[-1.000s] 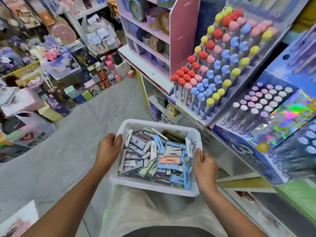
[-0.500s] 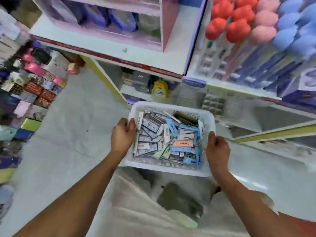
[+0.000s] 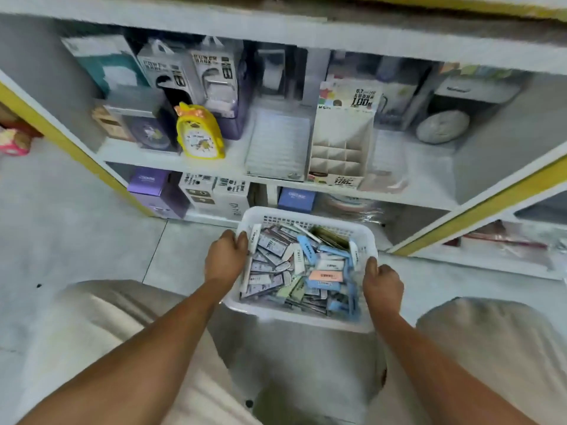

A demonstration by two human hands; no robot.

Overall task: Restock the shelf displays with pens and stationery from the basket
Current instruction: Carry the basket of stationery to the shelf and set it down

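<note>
Now down low, facing lower shelves (image 3: 171, 154) at 12 o'clock instead of the pen racks above. Basket (image 3: 306, 214) of stationery packs (image 3: 294, 268) at centre, over grey floor (image 3: 61, 234). Yellow clock (image 3: 199, 133) at 11. Left hand (image 3: 225, 259) and right hand (image 3: 383, 283) still gripping its rims.

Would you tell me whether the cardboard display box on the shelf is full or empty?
Empty: the display box shows only bare dividers.
</note>
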